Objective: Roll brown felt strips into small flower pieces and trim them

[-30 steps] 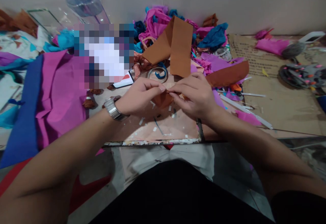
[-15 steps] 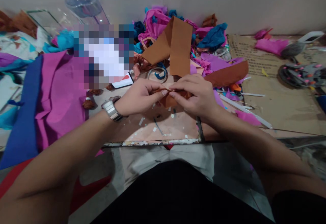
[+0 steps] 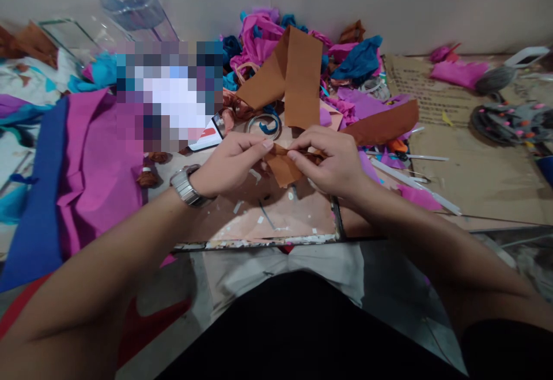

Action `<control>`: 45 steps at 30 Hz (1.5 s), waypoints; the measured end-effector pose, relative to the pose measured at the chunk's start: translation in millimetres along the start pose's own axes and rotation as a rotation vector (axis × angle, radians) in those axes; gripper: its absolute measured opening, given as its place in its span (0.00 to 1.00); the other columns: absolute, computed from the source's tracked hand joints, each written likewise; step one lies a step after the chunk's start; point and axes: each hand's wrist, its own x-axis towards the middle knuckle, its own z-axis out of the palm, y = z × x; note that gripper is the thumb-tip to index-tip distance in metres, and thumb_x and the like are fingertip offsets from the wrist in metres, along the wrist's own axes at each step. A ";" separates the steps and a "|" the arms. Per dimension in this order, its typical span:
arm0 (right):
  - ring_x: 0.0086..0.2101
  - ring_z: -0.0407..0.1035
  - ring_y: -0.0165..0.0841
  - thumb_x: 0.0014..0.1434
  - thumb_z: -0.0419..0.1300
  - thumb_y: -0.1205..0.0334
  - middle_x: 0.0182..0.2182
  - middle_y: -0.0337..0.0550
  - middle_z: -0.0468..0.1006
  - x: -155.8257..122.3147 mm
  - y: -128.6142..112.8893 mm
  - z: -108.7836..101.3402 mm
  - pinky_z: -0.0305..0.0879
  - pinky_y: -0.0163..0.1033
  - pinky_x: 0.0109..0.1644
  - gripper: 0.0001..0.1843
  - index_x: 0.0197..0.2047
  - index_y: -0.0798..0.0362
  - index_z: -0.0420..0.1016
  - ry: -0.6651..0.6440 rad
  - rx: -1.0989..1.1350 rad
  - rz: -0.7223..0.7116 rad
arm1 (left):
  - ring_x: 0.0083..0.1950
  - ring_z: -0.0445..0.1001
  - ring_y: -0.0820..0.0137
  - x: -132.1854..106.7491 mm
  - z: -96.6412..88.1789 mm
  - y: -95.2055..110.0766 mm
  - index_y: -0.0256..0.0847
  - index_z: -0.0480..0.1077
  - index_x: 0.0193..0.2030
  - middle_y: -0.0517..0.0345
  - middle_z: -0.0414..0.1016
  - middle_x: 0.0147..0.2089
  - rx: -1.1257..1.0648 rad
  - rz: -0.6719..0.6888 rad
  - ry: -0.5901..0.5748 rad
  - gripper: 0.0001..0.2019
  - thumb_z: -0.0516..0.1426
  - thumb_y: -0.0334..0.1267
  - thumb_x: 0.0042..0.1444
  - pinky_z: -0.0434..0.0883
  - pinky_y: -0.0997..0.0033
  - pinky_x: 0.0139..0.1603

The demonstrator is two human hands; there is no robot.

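My left hand (image 3: 228,164) and right hand (image 3: 332,158) pinch brown paper (image 3: 283,171).
Printed lines (image 3: 434,103) on the cardboard (image 3: 479,178) are too blurred to read.

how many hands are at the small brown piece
2: the right hand pinches the brown piece from the right; the left hand is at its upper left edge. No other hands show.

Brown paper (image 3: 281,170) partly hidden by right hand (image 3: 330,155), bottle (image 3: 133,10) cut off
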 end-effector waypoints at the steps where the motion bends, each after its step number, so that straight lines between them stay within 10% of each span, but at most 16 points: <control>1: 0.36 0.78 0.31 0.66 0.66 0.63 0.36 0.42 0.85 -0.4 0.8 0.0 0.71 0.37 0.44 0.03 0.39 0.53 0.82 0.003 -0.003 0.001 | 0.30 0.77 0.69 0.5 -0.4 0.1 0.36 0.78 0.36 0.54 0.79 0.31 -0.013 0.004 0.016 0.21 0.61 0.56 0.65 0.75 0.70 0.31; 12: 0.34 0.77 0.32 0.66 0.66 0.59 0.35 0.42 0.85 -1.0 2.4 -1.6 0.72 0.38 0.43 0.07 0.38 0.51 0.83 0.031 -0.034 0.106 | 0.30 0.79 0.71 5.8 -1.6 -14.9 0.43 0.70 0.53 0.58 0.78 0.35 0.030 0.222 0.209 0.18 0.64 0.52 0.65 0.80 0.69 0.33; 20: 0.34 0.77 0.32 0.66 0.66 0.59 0.35 0.41 0.85 -1.0 1.5 -1.2 0.71 0.37 0.43 0.06 0.39 0.52 0.83 0.037 -0.019 0.095 | 0.38 0.83 0.71 -2.4 -2.9 -11.8 0.46 0.73 0.56 0.59 0.83 0.45 0.679 0.661 0.302 0.13 0.63 0.40 0.66 0.78 0.68 0.41; 40: 0.39 0.79 0.35 0.70 0.64 0.56 0.37 0.42 0.86 -3.9 6.1 0.0 0.67 0.42 0.47 0.08 0.43 0.50 0.83 -0.006 -0.098 -0.034 | 0.42 0.84 0.64 -4.8 -4.3 1.2 0.46 0.84 0.51 0.53 0.88 0.46 0.507 0.392 0.097 0.14 0.62 0.49 0.66 0.75 0.68 0.46; 45: 0.39 0.79 0.34 0.69 0.64 0.59 0.37 0.41 0.86 -3.6 2.9 1.6 0.66 0.42 0.47 0.06 0.43 0.50 0.82 -0.019 -0.100 -0.084 | 0.26 0.71 0.73 -3.5 3.7 0.7 0.39 0.85 0.41 0.58 0.78 0.26 0.395 0.265 0.036 0.20 0.58 0.52 0.69 0.64 0.73 0.28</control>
